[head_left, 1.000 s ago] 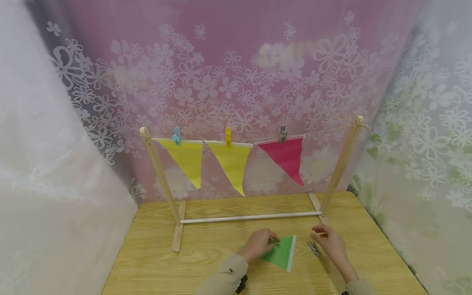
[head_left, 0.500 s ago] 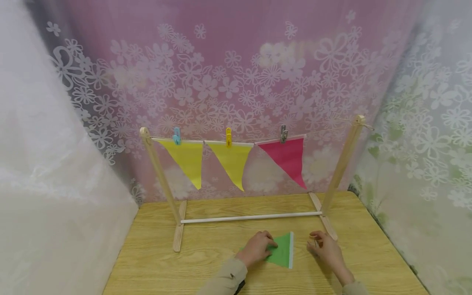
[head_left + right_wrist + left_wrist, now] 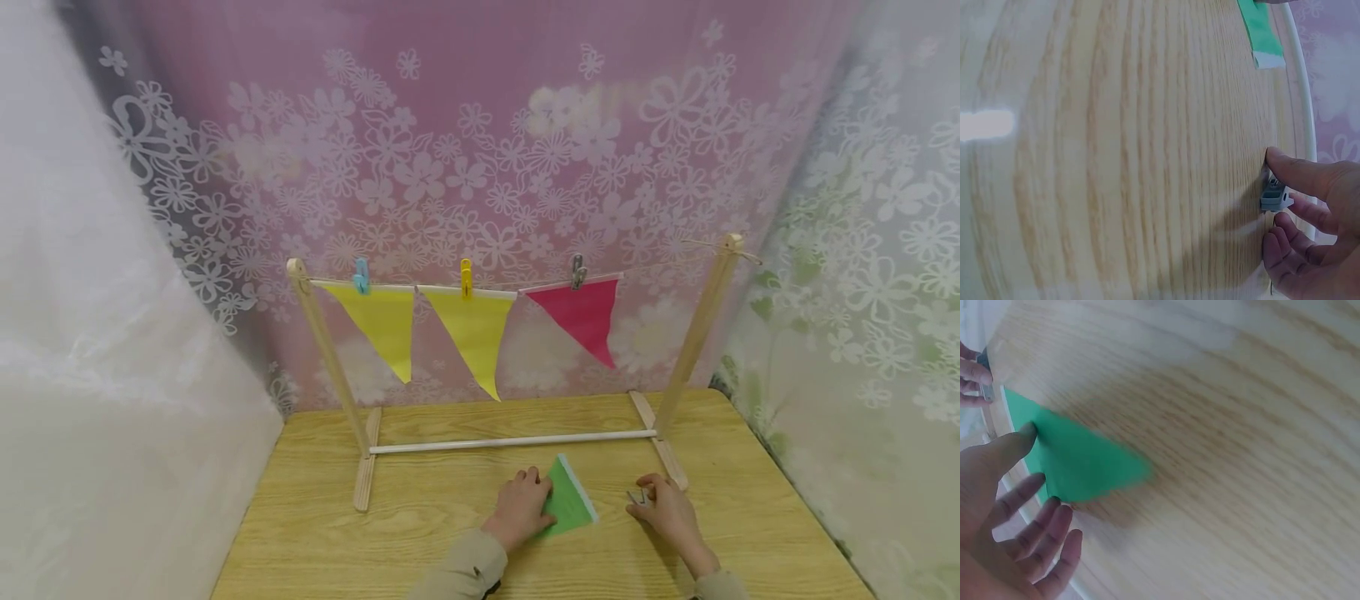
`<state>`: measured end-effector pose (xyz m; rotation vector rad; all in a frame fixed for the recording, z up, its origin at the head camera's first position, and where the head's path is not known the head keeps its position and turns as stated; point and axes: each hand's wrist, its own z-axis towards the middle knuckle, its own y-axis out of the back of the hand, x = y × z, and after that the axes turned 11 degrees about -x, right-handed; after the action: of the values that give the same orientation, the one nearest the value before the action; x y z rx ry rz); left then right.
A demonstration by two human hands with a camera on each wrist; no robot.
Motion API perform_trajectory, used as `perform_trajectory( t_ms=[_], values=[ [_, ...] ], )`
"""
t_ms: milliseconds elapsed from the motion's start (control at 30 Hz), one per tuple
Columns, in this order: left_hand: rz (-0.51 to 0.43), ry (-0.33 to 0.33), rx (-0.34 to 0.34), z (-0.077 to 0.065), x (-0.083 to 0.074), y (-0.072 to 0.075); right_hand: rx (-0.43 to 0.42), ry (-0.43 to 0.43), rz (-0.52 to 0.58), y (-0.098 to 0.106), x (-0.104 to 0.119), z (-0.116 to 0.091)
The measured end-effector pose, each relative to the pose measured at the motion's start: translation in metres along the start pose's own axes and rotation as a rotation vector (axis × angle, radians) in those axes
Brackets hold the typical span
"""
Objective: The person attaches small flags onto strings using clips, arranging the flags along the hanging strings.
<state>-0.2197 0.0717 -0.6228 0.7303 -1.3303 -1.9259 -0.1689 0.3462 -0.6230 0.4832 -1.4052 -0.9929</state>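
Observation:
A green triangular flag with a white strip along one edge lies on the table, its tip hidden under my left hand. In the left wrist view the thumb and fingertips of that hand touch the green flag, with the fingers fairly straight. To the right, my right hand pinches a grey clothespin between thumb and fingers just above the table. The clothespin shows between the thumb and fingers in the right wrist view.
Behind the hands stands a wooden frame with a white bottom rod. From its string hang two yellow flags and a pink flag, held by a blue clothespin, a yellow clothespin and a grey clip.
The left hand has turned the green flag, so its white strip now slants away to the upper left. The right hand has picked the grey clothespin up off the table.

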Motion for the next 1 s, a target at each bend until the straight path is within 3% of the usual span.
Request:
perform_trajectory(
  t_ms=[200,400,467,600,700,900,1000],
  values=[
    [0.100,0.023,0.033,0.001,-0.009,0.000,-0.007,-0.006,0.009,0.000,-0.002,0.001],
    [0.031,0.026,-0.111,0.013,-0.002,-0.004,-0.001,-0.009,0.024,0.001,0.000,0.000],
    [0.001,0.001,-0.119,0.019,0.002,-0.005,-0.003,-0.003,0.023,0.001,0.001,0.000],
    [0.006,-0.047,-0.016,0.024,0.007,-0.003,-0.007,0.001,0.025,0.000,0.003,0.001],
    [0.039,-0.039,0.059,0.021,0.007,0.000,0.002,-0.002,0.033,-0.002,0.003,0.001],
    [0.105,0.000,0.041,0.009,0.001,0.006,-0.005,-0.002,0.031,-0.001,0.002,0.000],
    [0.108,0.028,0.065,0.003,-0.004,0.009,-0.010,-0.004,0.030,0.000,0.001,-0.001]
  ],
)
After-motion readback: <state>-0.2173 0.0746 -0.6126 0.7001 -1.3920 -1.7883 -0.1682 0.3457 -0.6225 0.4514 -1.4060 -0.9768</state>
